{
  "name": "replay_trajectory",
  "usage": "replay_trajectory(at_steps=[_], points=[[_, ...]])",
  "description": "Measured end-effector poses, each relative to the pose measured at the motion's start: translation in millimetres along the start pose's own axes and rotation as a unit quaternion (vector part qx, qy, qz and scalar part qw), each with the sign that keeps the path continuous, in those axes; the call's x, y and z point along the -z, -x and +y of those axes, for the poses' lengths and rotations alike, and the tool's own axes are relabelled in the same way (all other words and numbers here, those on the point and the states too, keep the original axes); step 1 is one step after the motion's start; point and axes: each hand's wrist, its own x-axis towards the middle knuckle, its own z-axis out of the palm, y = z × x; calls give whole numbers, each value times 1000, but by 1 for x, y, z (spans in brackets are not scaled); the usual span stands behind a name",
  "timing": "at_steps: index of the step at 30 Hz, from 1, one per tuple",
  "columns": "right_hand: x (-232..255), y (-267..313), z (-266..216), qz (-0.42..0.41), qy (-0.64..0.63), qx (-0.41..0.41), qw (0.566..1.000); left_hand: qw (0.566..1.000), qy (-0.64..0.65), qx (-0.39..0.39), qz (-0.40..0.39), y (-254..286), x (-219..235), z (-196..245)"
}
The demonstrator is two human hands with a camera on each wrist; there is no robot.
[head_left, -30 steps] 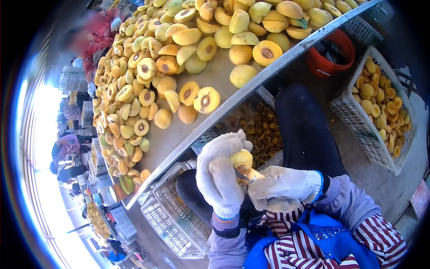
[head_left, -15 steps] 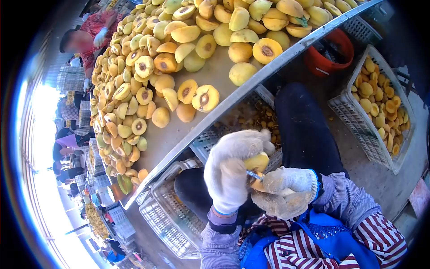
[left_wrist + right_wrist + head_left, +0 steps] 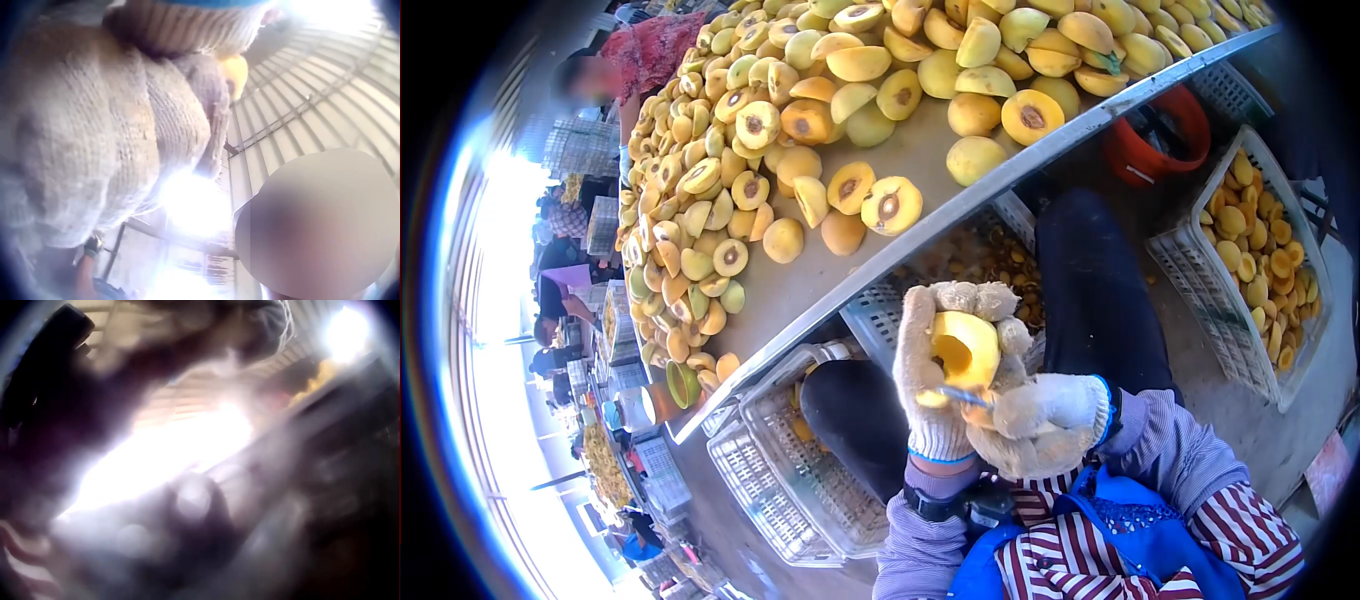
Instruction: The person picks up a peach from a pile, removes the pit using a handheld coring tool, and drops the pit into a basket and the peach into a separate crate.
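Note:
In the head view a yellow fruit half [image 3: 966,350] with a dark hollow in its cut face lies in the gloved left hand [image 3: 922,375], whose fingers curl round it. The gloved right hand [image 3: 1050,420] grips a small tool [image 3: 968,397] with a metal tip and a light brown handle end, just below the fruit. Both hands are close together above the lap. In the left wrist view the curled glove fingers [image 3: 131,125] fill the left side, with a bit of yellow fruit [image 3: 234,76] behind. The right wrist view is too blurred to show the hand's work.
A metal-edged table [image 3: 945,215] holds many halved fruits [image 3: 892,205]. A crate of fruit halves [image 3: 1200,285] and a red bucket [image 3: 1160,135] stand at the right. An empty-looking crate [image 3: 775,490] is at lower left, another crate [image 3: 880,318] under the table edge. Other people work at far left.
The left hand has turned and opened out, so the fruit's hollow cut face now shows. The tool's tip has come away from the fruit's middle to its lower edge. The head view has shifted slightly.

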Motion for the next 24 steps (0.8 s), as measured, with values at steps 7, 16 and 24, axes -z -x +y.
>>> replay_trajectory(at_steps=[7,16,24], points=[[30,3,-11,-261,-29,94,960,771,-433,-392,255,24,16,76],[9,-9,-19,61,265,47,961,466,-815,-278,206,-22,33,123],[0,-6,-21,52,259,69,962,232,-939,-145,210,-116,26,148]])
